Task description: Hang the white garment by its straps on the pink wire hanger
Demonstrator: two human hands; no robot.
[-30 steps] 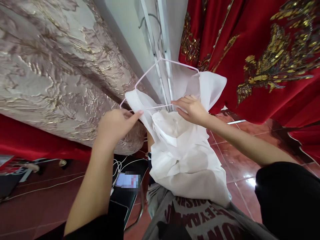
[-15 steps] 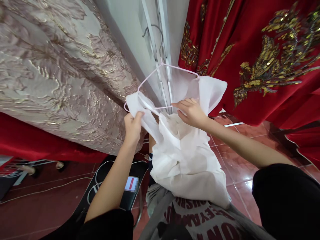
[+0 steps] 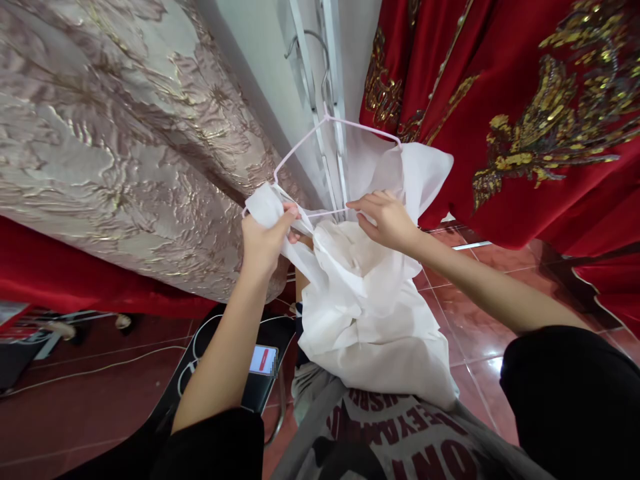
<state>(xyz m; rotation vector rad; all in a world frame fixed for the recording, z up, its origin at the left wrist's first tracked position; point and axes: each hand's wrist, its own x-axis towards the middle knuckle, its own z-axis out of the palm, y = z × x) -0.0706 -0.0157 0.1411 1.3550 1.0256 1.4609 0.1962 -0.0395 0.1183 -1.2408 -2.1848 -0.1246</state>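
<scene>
A sheer white garment (image 3: 373, 333) hangs from a thin pale pink hanger (image 3: 364, 125) and drapes down over my lap. Its right shoulder covers one end of the hanger. On the left, my left hand (image 3: 265, 237) is closed around the garment's shoulder beside the hanger's left corner, thumb on top. My right hand (image 3: 390, 220) pinches the hanger's lower bar near its middle. The hanger's metal hook points up in front of a pale metal rail. Folds of cloth hide part of the bar.
Beige embossed fabric (image 3: 150, 147) hangs close on the left. Red cloth with gold sequins (image 3: 525, 147) hangs on the right. A black seat (image 3: 257, 393) with a phone (image 3: 263, 360) and white cable is at lower left, above red floor tiles (image 3: 470, 327).
My left hand has shifted its hold on the garment's left shoulder, its fingers now showing through the neck opening. The right hand stays on the hanger bar.
</scene>
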